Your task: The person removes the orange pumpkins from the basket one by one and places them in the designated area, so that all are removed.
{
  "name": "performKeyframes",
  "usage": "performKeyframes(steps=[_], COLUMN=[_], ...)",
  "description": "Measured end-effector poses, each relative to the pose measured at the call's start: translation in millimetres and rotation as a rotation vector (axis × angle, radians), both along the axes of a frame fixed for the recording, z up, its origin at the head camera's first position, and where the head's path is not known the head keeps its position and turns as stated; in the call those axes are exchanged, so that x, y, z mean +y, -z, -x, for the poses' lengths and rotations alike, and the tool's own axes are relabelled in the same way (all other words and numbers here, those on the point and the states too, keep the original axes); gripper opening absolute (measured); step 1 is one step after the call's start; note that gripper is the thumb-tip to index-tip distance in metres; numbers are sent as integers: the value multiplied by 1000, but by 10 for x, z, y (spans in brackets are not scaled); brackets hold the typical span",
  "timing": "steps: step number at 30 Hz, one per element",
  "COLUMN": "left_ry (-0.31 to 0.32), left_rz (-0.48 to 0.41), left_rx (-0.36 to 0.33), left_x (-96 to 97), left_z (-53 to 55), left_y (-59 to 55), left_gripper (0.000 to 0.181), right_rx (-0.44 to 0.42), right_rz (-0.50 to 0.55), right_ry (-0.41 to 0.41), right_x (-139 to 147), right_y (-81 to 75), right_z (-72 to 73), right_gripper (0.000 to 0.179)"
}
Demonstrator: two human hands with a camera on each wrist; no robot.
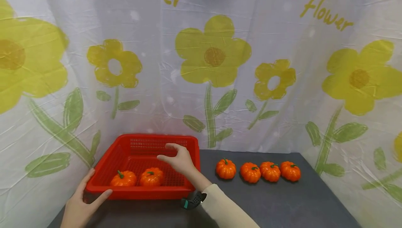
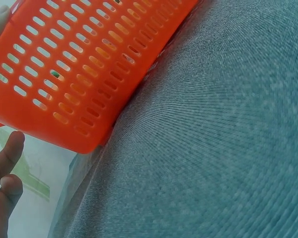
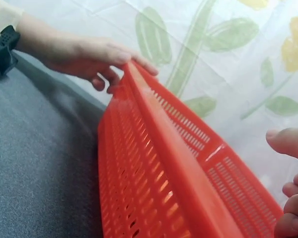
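A red plastic basket (image 1: 142, 193) with slotted walls stands on the dark table. Two small orange pumpkins, one on the left (image 1: 124, 178) and one on the right (image 1: 152, 177), lie inside near its front wall. My left hand (image 1: 82, 200) is spread around the basket's front left corner, thumb along the front rim and fingers along the left side. It touches the rim in the right wrist view. Over the right part of the basket, my right hand (image 1: 179, 160) hovers with thumb and fingers apart and nothing between them.
Several more orange pumpkins (image 1: 250, 172) stand in a row on the grey table (image 1: 282, 203), right of the basket. A white curtain (image 1: 163, 98) printed with yellow flowers hangs behind and at both sides. A dark band (image 1: 193, 200) circles my right wrist.
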State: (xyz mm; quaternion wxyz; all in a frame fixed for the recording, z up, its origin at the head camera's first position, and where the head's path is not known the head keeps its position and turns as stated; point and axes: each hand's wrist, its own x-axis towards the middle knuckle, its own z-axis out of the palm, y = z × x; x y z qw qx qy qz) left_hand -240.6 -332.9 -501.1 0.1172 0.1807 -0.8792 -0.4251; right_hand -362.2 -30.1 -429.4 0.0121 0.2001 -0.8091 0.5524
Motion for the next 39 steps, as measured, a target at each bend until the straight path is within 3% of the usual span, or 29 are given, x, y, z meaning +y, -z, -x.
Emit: performKeyframes(steps=[5,14,25,39], left_ry=[13,5,4,15], left_rz=[8,7,11,16], left_rx=[7,-22,-7,2], left_x=[-6,-3,6,-16], left_z=[18,-53,-58,-35], left_y=[-2,2,-15,-23], left_gripper=[110,111,109,111], right_rx=[-21,-41,5,-11], right_rz=[-42,-107,-347,-525], right_ry=[-4,-20,-144,-241], right_x=[-83,-230,-258,-247], right_y=[12,41,141,151], right_z=[26,67,82,59], right_gripper=[61,62,63,69])
